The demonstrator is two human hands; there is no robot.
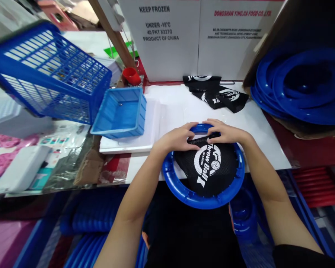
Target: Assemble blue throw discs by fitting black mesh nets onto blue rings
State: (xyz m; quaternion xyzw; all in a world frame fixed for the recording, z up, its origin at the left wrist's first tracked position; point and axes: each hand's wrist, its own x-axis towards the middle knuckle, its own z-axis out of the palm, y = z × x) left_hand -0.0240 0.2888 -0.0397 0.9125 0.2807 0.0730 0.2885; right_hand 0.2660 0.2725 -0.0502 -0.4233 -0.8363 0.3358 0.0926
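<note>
A round blue plastic ring [173, 182] lies tilted at the table's front edge, partly over my lap. Inside it is a black mesh net [226, 167] with white "Throw Ball" print. My left hand [181, 137] curls at the ring's far left side, its thumb along the net's upper edge. With bent fingers, my right hand [222, 132] grips the net's edge by the far rim. The fingertips of both hands are close together there, and their exact hold is partly hidden. Further back lie several loose black printed nets [220, 97].
At the left stand a shallow blue tray [120, 128] and a tilted blue basket [47, 89]. A red cup [131, 76] sits behind them. White cartons [170, 56] form a wall at the back. Blue rings [287, 108] are stacked in a box at the right.
</note>
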